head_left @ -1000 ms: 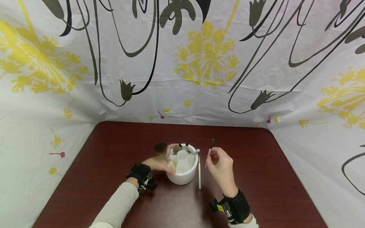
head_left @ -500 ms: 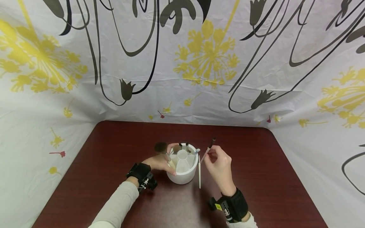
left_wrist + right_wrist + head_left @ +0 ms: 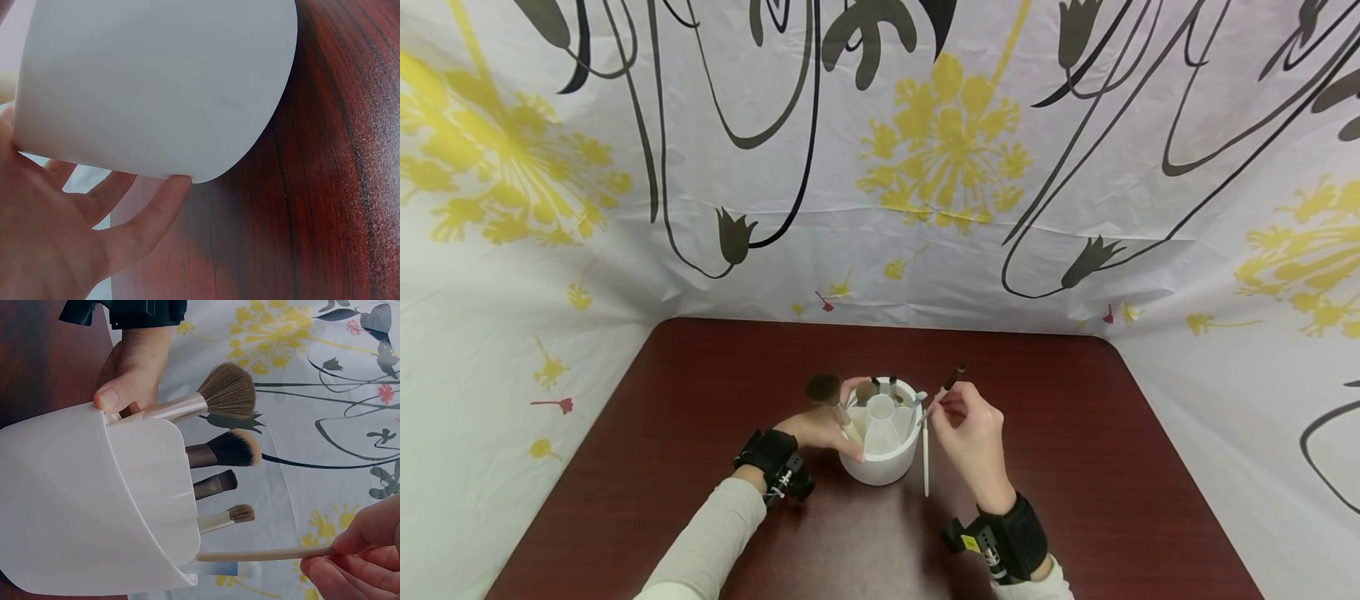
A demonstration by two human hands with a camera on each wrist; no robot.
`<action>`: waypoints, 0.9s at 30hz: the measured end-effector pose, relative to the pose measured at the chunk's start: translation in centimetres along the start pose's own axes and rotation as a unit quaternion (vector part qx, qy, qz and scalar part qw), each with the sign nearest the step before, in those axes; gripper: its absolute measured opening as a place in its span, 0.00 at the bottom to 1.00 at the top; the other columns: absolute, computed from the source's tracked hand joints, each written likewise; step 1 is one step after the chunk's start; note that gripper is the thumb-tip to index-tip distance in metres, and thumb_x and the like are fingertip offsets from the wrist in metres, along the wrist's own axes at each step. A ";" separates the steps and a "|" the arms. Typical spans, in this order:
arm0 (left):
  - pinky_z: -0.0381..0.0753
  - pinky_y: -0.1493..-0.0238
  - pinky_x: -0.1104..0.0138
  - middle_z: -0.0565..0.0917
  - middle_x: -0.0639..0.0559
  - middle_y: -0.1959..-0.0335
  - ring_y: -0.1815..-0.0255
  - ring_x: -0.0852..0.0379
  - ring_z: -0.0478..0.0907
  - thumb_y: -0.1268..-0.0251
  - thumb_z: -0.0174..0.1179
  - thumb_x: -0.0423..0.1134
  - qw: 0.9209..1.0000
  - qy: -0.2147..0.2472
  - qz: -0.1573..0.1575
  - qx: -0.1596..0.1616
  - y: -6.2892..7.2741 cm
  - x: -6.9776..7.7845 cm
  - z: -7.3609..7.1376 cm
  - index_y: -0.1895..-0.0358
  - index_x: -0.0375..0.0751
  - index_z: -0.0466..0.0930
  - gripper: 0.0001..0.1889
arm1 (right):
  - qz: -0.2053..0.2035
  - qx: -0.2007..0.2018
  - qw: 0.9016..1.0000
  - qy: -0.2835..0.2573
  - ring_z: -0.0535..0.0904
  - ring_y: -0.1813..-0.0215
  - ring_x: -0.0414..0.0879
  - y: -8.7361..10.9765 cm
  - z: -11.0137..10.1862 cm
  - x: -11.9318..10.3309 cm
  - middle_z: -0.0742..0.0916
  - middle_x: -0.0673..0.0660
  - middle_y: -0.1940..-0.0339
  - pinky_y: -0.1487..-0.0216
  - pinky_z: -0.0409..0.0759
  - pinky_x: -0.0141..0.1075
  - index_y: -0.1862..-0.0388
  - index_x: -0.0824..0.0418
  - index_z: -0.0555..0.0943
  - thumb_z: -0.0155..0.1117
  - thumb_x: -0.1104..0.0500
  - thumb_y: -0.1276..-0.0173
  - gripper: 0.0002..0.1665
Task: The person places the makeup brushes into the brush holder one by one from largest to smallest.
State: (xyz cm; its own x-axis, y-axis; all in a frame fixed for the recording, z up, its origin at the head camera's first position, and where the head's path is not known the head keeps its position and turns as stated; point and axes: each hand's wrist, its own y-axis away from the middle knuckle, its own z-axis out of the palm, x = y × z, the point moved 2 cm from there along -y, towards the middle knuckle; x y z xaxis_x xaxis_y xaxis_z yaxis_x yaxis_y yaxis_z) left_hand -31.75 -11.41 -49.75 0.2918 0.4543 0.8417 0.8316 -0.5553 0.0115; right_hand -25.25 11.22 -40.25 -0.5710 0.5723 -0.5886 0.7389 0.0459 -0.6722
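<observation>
A white round brush holder (image 3: 877,473) with divided compartments stands on the table. My left hand (image 3: 822,429) grips its left side, thumb at the rim and fingers along the wall in the left wrist view. A makeup brush (image 3: 269,554) is pinched between the thumb and fingers of my right hand (image 3: 976,433), just right of the holder. Its pale handle end points at the holder's rim, and its dark bristles point up and away. In the holder stand a large fluffy brush (image 3: 230,394), a black-and-tan brush (image 3: 240,449) and several smaller ones.
A slim white stick (image 3: 926,467) lies on the dark red table (image 3: 715,358), right of the holder. Something light blue (image 3: 919,397) sticks out at the holder's right rim. A patterned white cloth (image 3: 880,275) hangs behind the table.
My right hand has moved left toward the holder, and the brush in it has tilted from nearly upright to slanting, handle end now at the rim. The left hand and holder stay put.
</observation>
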 end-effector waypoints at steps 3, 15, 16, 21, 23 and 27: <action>0.52 0.36 0.52 0.54 0.44 0.32 0.32 0.50 0.50 0.73 0.77 0.43 1.000 0.007 0.010 -0.001 0.0 0.0 0.0 0.32 0.50 0.46 0.59 | 0.003 -0.001 1.000 -0.007 0.82 0.71 0.43 0.0 0.3 0.0 0.83 0.58 0.73 0.70 0.80 0.33 0.66 0.66 0.75 0.66 0.73 0.52 0.13; 0.52 0.36 0.52 0.53 0.42 0.33 0.33 0.47 0.50 0.72 0.77 0.36 0.998 0.044 0.038 -0.003 -0.2 -0.1 0.2 0.32 0.46 0.45 0.59 | -0.001 -0.017 1.000 -0.024 0.81 0.73 0.42 0.2 1.4 0.0 0.83 0.57 0.74 0.70 0.79 0.29 0.68 0.66 0.74 0.65 0.75 0.51 0.12; 0.51 0.36 0.52 0.53 0.42 0.33 0.33 0.47 0.49 0.72 0.77 0.36 0.998 0.045 0.038 -0.003 -0.2 -0.1 0.2 0.32 0.46 0.45 0.59 | 0.000 -0.020 0.999 -0.027 0.81 0.73 0.43 0.3 1.5 0.0 0.83 0.58 0.74 0.70 0.79 0.29 0.68 0.66 0.74 0.65 0.75 0.51 0.12; 0.52 0.36 0.52 0.54 0.42 0.33 0.33 0.47 0.50 0.71 0.77 0.37 0.998 0.046 0.040 -0.006 -0.2 -0.1 0.1 0.32 0.45 0.45 0.59 | 0.008 -0.035 0.999 -0.025 0.81 0.72 0.44 0.5 2.1 0.1 0.83 0.58 0.74 0.71 0.79 0.30 0.67 0.68 0.74 0.66 0.74 0.51 0.13; 0.52 0.36 0.52 0.54 0.43 0.33 0.33 0.48 0.50 0.71 0.77 0.37 0.998 0.044 0.036 -0.006 -0.1 -0.1 0.1 0.32 0.45 0.45 0.59 | 0.009 -0.039 0.999 -0.022 0.82 0.72 0.44 0.6 2.2 0.1 0.83 0.58 0.74 0.71 0.79 0.31 0.67 0.68 0.74 0.67 0.74 0.52 0.13; 0.52 0.36 0.53 0.55 0.44 0.33 0.33 0.49 0.51 0.71 0.77 0.38 0.999 0.038 0.029 -0.003 -0.1 -0.1 0.1 0.32 0.46 0.46 0.58 | 0.009 -0.043 0.999 -0.021 0.82 0.72 0.44 0.7 2.4 0.1 0.83 0.58 0.74 0.71 0.79 0.31 0.67 0.69 0.75 0.67 0.74 0.52 0.13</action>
State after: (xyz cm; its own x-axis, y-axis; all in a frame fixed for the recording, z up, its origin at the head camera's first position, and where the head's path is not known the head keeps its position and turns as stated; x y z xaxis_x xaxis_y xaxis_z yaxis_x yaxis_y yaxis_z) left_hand -31.82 -11.30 -49.84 0.3016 0.3676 0.8797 0.8120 -0.5826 -0.0349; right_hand -25.67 9.34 -41.92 -0.5699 0.5391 -0.6202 0.7768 0.1073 -0.6205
